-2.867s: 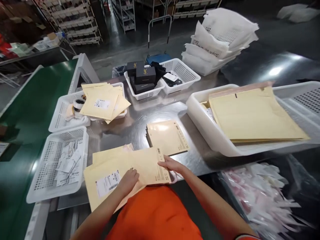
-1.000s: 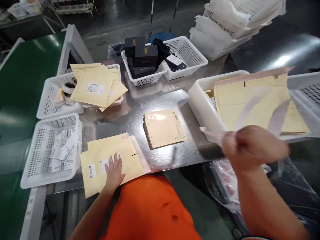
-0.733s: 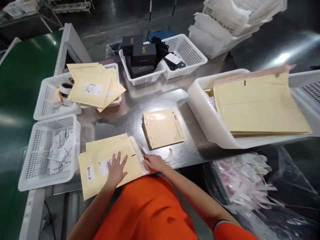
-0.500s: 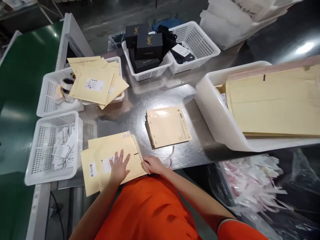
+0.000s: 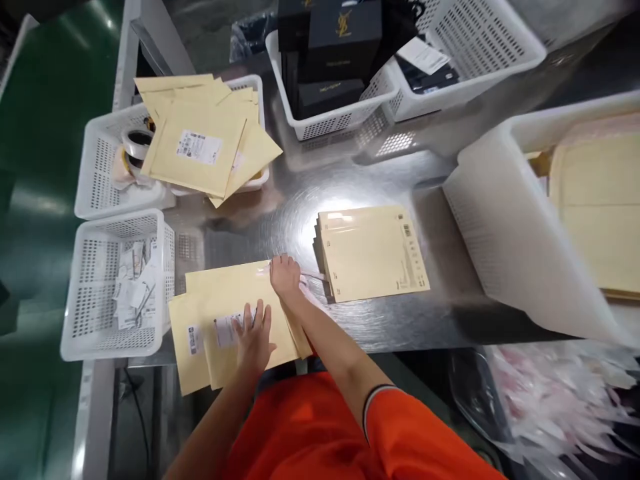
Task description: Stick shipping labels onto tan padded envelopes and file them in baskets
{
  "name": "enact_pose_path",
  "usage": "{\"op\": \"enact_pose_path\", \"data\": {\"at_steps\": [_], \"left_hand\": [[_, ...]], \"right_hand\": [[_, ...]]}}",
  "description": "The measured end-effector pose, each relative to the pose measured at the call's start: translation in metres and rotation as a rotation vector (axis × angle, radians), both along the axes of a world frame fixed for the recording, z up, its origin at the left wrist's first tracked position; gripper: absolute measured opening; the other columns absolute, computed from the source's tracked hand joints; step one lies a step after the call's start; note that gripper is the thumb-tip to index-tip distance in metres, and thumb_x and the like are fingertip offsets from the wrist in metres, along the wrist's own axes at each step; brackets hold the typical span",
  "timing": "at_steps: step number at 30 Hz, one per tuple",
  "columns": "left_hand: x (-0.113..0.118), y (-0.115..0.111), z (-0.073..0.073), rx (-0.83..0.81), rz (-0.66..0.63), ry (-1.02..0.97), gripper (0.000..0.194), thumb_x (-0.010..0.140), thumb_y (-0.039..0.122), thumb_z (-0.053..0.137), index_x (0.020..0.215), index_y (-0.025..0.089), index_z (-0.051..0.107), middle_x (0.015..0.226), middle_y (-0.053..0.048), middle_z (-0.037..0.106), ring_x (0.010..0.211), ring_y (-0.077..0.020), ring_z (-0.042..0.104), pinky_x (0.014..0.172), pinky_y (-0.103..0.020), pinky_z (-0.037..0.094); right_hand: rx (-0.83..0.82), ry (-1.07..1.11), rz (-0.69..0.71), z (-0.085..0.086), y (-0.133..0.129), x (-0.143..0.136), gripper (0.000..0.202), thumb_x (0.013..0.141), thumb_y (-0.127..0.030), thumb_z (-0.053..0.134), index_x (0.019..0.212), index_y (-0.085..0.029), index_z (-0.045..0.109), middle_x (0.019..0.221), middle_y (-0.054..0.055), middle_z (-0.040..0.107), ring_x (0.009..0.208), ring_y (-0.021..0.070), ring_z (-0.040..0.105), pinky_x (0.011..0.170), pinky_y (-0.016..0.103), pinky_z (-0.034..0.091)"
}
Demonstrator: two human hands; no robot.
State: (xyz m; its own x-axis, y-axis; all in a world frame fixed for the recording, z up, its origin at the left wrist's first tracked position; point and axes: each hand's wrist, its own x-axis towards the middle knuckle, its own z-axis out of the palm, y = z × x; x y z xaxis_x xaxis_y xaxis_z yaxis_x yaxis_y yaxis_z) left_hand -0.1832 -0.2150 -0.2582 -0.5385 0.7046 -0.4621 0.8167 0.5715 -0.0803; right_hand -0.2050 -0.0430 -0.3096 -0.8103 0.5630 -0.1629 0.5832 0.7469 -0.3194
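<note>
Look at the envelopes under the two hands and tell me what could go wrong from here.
The envelopes under the left hand and right hand jut past the table's near edge, so they could slip if pressure eases. The pale strip beside the right hand reaches the stack of mailers and might catch on it. The heaped envelopes overhang their basket; a bump could perhaps slide one off.

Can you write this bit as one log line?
left hand: spread on labelled envelope | right hand: at its far corner | envelope stack: on metal table
</note>
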Motion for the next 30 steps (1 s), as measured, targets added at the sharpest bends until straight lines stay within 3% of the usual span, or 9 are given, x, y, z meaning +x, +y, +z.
{"op": "enact_pose_path", "data": {"at_steps": [2,6,8,11,15,17,20,25,30], "left_hand": [[0.001,0.0,-0.001,-0.014,0.014,0.001,0.088,0.076,0.031,0.069,0.149,0.027,0.02,0.159,-0.007,0.016,0.144,-0.0387,0.014,0.105,-0.071,0.025],[0.004,0.002,-0.004,-0.025,0.019,0.0,0.09,0.076,0.027,0.067,0.15,0.026,0.015,0.16,-0.008,0.012,0.144,-0.0409,0.007,0.104,-0.074,0.023],[0.003,0.0,-0.006,0.005,0.013,-0.022,0.09,0.075,0.027,0.066,0.15,0.026,0.015,0.16,-0.008,0.01,0.145,-0.0414,0.004,0.104,-0.074,0.021],[-0.007,-0.019,-0.006,0.196,0.096,-0.127,0.078,0.079,0.03,0.06,0.148,0.023,0.025,0.16,-0.009,0.01,0.145,-0.0377,0.006,0.111,-0.066,0.018],[-0.037,-0.069,-0.002,0.594,0.926,-0.175,0.079,0.081,0.038,0.053,0.146,0.008,0.019,0.155,-0.024,0.021,0.145,-0.0364,0.009,0.114,-0.059,0.016],[-0.051,-0.09,0.005,0.629,1.143,-0.272,0.072,0.082,0.039,0.049,0.142,0.007,0.027,0.141,-0.027,0.045,0.138,-0.0387,0.031,0.109,-0.062,0.027],[-0.06,-0.101,0.024,0.648,1.127,-0.542,0.045,0.083,0.04,0.047,0.119,0.014,0.055,0.108,-0.019,0.069,0.114,-0.0347,0.06,0.096,-0.056,0.046],[-0.079,-0.078,0.077,0.876,1.244,-1.158,0.048,0.073,0.037,0.061,0.114,0.014,0.058,0.106,-0.016,0.071,0.108,-0.0333,0.064,0.091,-0.05,0.053],[-0.144,-0.018,0.131,1.258,1.111,-0.979,0.046,0.087,0.042,0.044,0.13,0.023,0.045,0.13,-0.006,0.061,0.129,-0.0229,0.049,0.1,-0.042,0.049]], "right_hand": [[-0.004,0.0,0.024,-0.002,-0.007,0.018,0.035,0.099,-0.022,0.025,0.102,-0.011,0.058,0.103,0.016,0.057,0.092,0.0266,0.049,0.076,0.039,0.033],[-0.057,-0.009,0.236,-0.004,-0.055,0.128,0.019,0.092,-0.024,0.047,0.083,-0.019,0.062,0.088,0.007,0.06,0.082,0.0213,0.051,0.072,0.033,0.034],[-0.083,-0.035,0.368,-0.007,-0.072,0.174,0.019,0.094,-0.023,0.045,0.092,-0.019,0.063,0.094,0.008,0.061,0.086,0.0222,0.052,0.075,0.034,0.034],[-0.174,-0.102,0.395,-0.01,-0.074,0.194,0.026,0.097,-0.028,0.038,0.101,-0.019,0.062,0.103,0.011,0.061,0.093,0.0245,0.055,0.076,0.034,0.036],[-0.226,-0.103,0.336,0.0,-0.058,0.175,0.026,0.094,-0.028,0.041,0.096,-0.017,0.064,0.099,0.01,0.065,0.084,0.0221,0.061,0.066,0.029,0.037],[-0.243,-0.095,0.319,0.008,-0.052,0.169,0.021,0.09,-0.028,0.047,0.091,-0.018,0.065,0.096,0.009,0.068,0.081,0.0216,0.063,0.062,0.028,0.036],[-0.252,-0.099,0.25,0.02,-0.046,0.168,0.018,0.087,-0.029,0.05,0.085,-0.019,0.065,0.084,0.006,0.071,0.075,0.0218,0.065,0.059,0.026,0.036],[-0.314,0.085,-0.098,0.058,-0.011,0.185,0.028,0.09,-0.029,0.037,0.093,-0.021,0.064,0.081,0.005,0.072,0.075,0.0224,0.067,0.062,0.029,0.04],[-0.321,0.492,-0.457,0.089,0.053,0.223,0.037,0.09,-0.041,0.032,0.106,-0.021,0.059,0.087,0.007,0.071,0.075,0.0231,0.066,0.068,0.033,0.047]]}}
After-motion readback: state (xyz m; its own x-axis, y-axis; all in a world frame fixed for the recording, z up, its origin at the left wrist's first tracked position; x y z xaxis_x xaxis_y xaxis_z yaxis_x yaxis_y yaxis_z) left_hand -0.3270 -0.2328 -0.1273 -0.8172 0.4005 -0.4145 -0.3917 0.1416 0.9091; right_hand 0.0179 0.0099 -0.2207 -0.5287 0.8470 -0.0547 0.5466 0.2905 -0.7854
